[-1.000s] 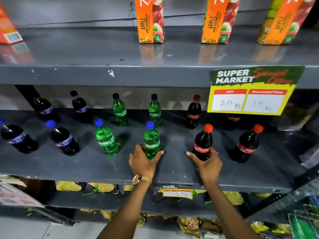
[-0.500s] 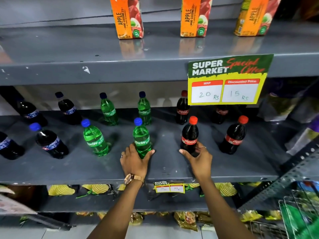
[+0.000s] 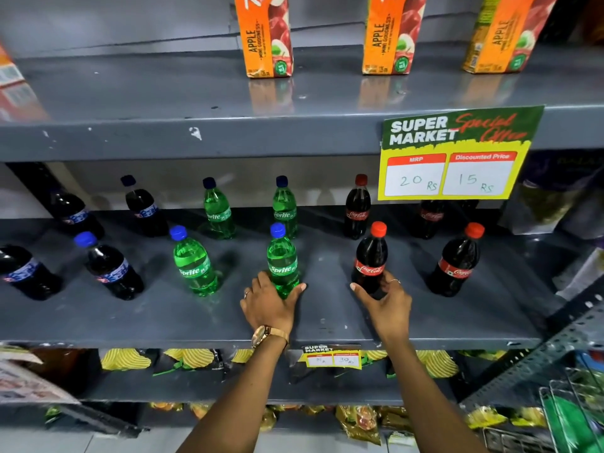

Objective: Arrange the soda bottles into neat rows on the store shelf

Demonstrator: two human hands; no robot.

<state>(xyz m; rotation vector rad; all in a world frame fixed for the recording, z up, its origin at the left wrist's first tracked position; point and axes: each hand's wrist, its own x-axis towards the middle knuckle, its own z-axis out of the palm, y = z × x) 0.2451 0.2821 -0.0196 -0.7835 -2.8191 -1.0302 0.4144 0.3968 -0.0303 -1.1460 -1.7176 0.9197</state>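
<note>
On the grey shelf [image 3: 98,322], two rows of soda bottles run from the left edge toward the right. At the far left stand dark bottles with blue caps [image 3: 111,269], two at the back and two nearer the front edge. Next come the green bottles: two at the back and one in front [image 3: 194,263], each upright and well apart from its neighbours.

The left hand [image 3: 271,305] cups the base of the green bottle [image 3: 281,259] in the middle of the front row, thumb on one side and fingers on the other, closed loosely round it while it stands on the shelf. Just to its right, the right hand [image 3: 382,299] wraps the lower part of a dark bottle with a red cap [image 3: 371,256], fingers curled round the far side, also standing on the shelf. Another red-capped bottle [image 3: 456,263] stands toward the right edge, with more at the back partly hidden by the price sign [image 3: 457,152].

These bottles look full, so they are probably fairly heavy for their size, stiff in the body, and smooth enough to slip. A low grip near the base, as both hands have, should let each slide without tipping; a push high at the cap would likely topple it. The front row already looks fairly even, so only small nudges seem called for.
</note>
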